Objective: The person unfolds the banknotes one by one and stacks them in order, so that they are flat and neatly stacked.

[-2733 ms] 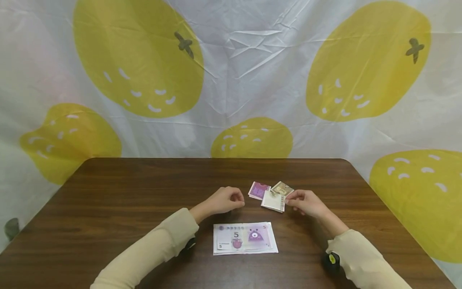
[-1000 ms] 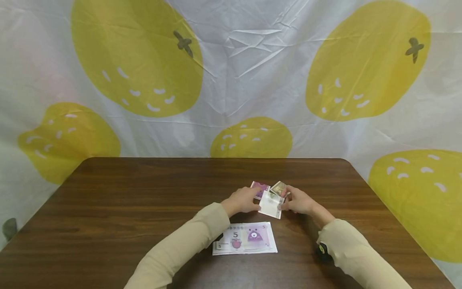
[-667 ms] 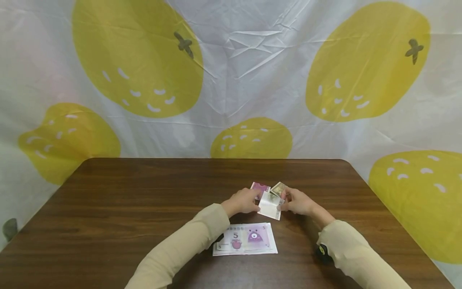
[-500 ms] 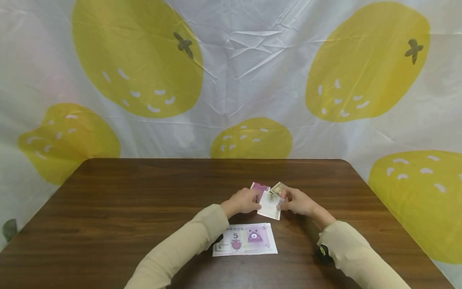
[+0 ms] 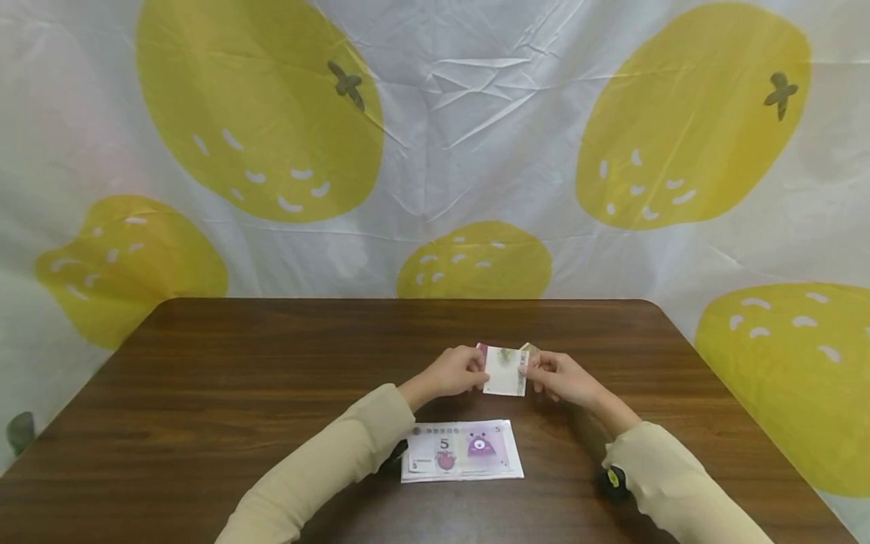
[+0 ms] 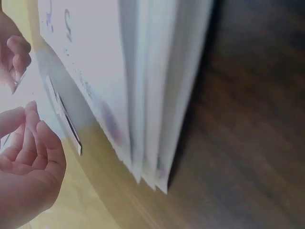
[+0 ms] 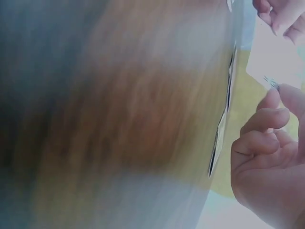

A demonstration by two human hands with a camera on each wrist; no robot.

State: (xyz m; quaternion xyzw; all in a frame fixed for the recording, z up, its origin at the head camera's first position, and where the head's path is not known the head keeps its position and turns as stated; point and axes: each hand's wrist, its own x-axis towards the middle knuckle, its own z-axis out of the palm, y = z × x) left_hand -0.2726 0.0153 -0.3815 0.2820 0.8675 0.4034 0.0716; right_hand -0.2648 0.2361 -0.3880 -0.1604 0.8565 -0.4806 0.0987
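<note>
A small, mostly white play banknote (image 5: pixel 504 375) is stretched between both hands in the head view. My left hand (image 5: pixel 454 372) pinches its left edge between thumb and fingers. From the other side, my right hand (image 5: pixel 569 379) pinches the right edge. The wrist views show the note raised above the table. Behind it lie a folded purple banknote (image 5: pixel 482 350) and a folded brown banknote (image 5: pixel 529 348), both largely hidden in the head view. The right wrist view shows the thin edge of a folded note (image 7: pixel 217 143) on the table below my fingers.
A stack of larger purple play banknotes (image 5: pixel 469 451), the top one marked 5, lies nearest me on the brown wooden table (image 5: pixel 285 347). My left sleeve (image 5: pixel 333 446) comes close to the stack's left edge. A white cloth with yellow fruit prints (image 5: pixel 435 166) hangs behind the table.
My left hand has come over from the left and taken the white note's left edge. Both hands have since lifted the note off the small pile and turned it straighter.
</note>
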